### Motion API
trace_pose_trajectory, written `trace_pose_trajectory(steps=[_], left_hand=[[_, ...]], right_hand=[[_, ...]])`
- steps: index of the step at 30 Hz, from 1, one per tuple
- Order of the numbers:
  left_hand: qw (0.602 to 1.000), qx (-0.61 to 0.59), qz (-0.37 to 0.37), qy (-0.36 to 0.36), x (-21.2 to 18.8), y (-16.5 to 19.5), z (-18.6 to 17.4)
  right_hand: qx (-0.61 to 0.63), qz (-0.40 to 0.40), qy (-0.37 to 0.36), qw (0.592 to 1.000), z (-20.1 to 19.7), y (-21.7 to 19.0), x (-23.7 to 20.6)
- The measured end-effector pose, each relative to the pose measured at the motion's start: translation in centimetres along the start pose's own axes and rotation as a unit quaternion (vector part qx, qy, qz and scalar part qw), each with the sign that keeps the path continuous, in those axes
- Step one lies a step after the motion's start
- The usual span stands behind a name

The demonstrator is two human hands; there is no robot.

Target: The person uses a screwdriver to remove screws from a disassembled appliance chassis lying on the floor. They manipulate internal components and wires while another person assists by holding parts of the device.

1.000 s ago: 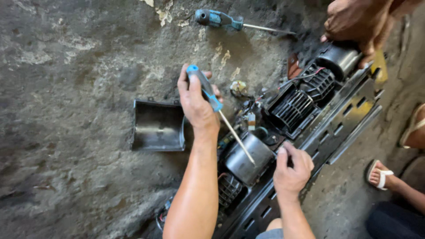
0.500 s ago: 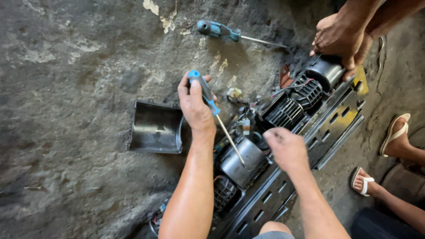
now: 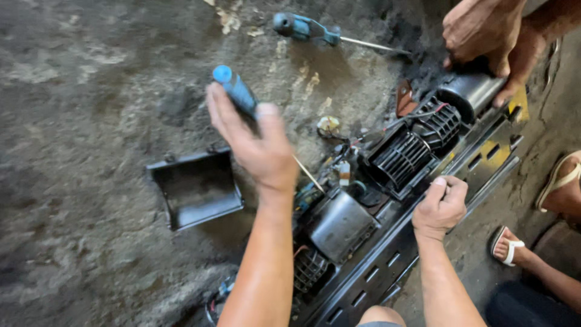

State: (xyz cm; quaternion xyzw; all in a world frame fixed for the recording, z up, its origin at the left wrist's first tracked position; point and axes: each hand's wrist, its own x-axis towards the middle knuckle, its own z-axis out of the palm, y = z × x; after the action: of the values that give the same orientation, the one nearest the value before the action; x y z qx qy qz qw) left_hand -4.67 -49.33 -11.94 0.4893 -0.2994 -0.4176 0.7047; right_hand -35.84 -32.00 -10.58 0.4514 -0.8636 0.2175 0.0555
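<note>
Rough, stained concrete floor fills the view, and a long black blower assembly lies across it on a diagonal, its long axis running from the lower middle up toward the upper right. On it sit a grey motor housing near the lower end and a black squirrel-cage fan further up.

The left hand hovers above the floor just up and left of the assembly, fingers wrapped around a blue-handled screwdriver. The handle points up and away to the upper left; the thin shaft emerges below the palm and slants down to the right, its tip ending close above the wiring beside the motor housing, so the tool's axis crosses the assembly's at a clear angle. Whether the tip touches anything cannot be told.

The right hand is clenched on the assembly's edge rail, just right of the fan. It is the hand touching the unit; the left, with the tool, is nearer the motor.

An open black cover lies hollow side up on the floor left of the left forearm. A second blue screwdriver rests at the top. Another person's hands grip the cylindrical far end of the assembly, and sandalled feet show at the right.
</note>
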Motion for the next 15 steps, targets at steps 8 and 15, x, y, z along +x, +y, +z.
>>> trace_pose_trajectory(steps=[8, 15], left_hand=[[0.729, 0.336, -0.063, -0.593, -7.5, 0.1, 6.6], [0.555, 0.329, 0.121, -0.755, -9.4, -5.4, 8.9]], right_hand=[[-0.037, -0.084, 0.013, 0.996, -0.4, 0.9, 0.6], [-0.051, -0.056, 0.007, 0.997, -1.2, 1.0, 0.2]])
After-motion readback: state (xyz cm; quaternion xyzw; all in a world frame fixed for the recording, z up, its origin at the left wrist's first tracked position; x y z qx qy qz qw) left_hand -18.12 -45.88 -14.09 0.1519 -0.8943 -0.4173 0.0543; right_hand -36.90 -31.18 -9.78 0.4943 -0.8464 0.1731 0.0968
